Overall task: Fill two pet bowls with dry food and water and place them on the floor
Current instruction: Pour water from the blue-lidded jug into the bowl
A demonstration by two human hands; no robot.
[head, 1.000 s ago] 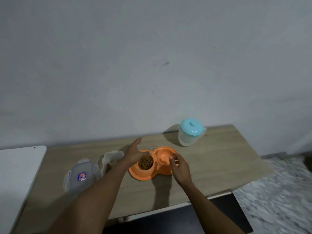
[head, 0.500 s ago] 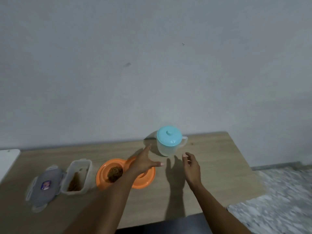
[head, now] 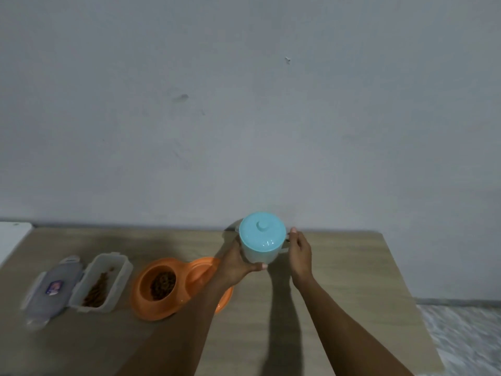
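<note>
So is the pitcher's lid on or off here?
On. The blue lid sits flat on the upright pitcher, with the left hand on its side and the right hand at the handle.

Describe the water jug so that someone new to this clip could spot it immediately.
Look at the wooden table against the grey wall. Near its back edge, right of the orange double pet bowl, stands a translucent jug between the left hand and right hand. Its round turquoise knobbed lid is unique here.
</note>
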